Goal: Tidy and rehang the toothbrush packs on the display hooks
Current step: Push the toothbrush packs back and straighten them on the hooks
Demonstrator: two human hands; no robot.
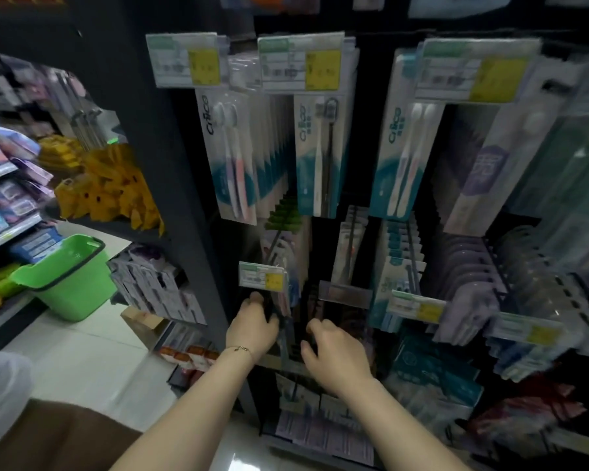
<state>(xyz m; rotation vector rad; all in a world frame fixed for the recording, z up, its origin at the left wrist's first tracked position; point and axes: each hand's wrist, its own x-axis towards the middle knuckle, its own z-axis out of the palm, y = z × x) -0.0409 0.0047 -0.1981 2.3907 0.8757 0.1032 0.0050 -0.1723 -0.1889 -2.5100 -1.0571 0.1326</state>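
A dark rack (pixel 184 164) is full of toothbrush packs (pixel 232 158) on hooks (pixel 415 246). 3 big price tags (pixel 187 59) hang across the top row and cover the tops of those packs. Lower down, a small tag (pixel 262 275) and a clear tag strip (pixel 346 294) stick out in front of the low packs (pixel 284 300), right above the hands. Purple packs (pixel 470 283) crowd the right side. Off to the left are yellow bags (pixel 113 185) and a shelf (pixel 11 232) of boxes.

Both hands reach into the dark low row, near each other. The left hand (pixel 252 322), with a thin bracelet (pixel 240 349) on its wrist, is just under the small tag, its fingers bent in against the low packs. The right hand (pixel 335 350) is beside it, fingers bent into the dark gap. It is too dark there to tell if either hand grips a pack.

A green basket (pixel 65 277) sits by the shelf. Only its green inside wall shows.
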